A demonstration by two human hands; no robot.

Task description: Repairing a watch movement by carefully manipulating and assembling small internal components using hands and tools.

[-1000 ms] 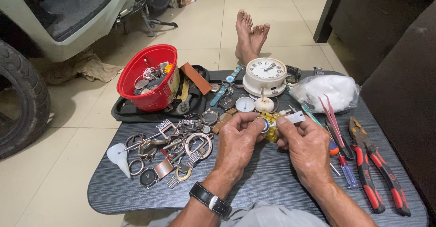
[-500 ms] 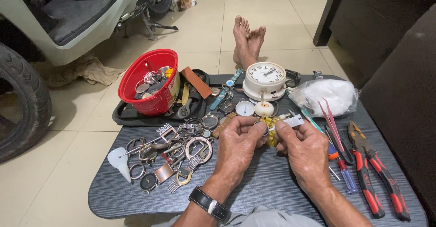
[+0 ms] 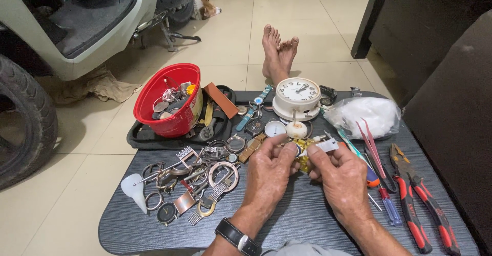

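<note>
While both your hands pinch it, gold watch piece [image 3: 303, 151] sits mid-table, 6 o'clock of white clock [image 3: 297, 97] | left hand [image 3: 267, 176], right hand [image 3: 344, 179] together, right also gripping white strip [image 3: 328, 146] | work mid-way, pliers [image 3: 417, 199] untouched

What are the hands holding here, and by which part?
Both hands, left hand and right hand, pinch a small gold-coloured watch piece by its edges; exact part unclear.

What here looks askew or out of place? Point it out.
The red bowl of watch parts sits tilted, propped on the black tray edge rather than flat. A heap of watches lies tangled left of the left hand. Nothing looks spilled.
</note>
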